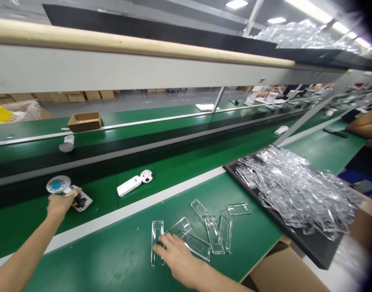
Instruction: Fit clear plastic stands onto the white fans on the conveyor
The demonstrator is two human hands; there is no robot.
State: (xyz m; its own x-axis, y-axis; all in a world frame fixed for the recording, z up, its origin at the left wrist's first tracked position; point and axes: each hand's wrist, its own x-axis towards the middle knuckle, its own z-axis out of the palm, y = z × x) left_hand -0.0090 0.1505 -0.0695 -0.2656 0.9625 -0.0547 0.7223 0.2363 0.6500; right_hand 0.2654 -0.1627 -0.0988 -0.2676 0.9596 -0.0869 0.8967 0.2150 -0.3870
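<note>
My left hand, fingers closed, grips a white handheld fan at its neck over the green belt. The fan's round head with a blue middle points left; its handle is open, showing dark parts inside. On the green table, my right hand has its thumb and fingers at the edge of an upright-lying clear plastic frame, pinching it. Several more clear frames lie loosely beside and beyond this hand. Another white handled piece with a football-patterned round head lies on the belt between my hands.
A black tray heaped with clear plastic pieces stands at the right. A white strip divides table from belt. A cardboard box sits on the far side. A low beam crosses above. Another person's arm rests at the right.
</note>
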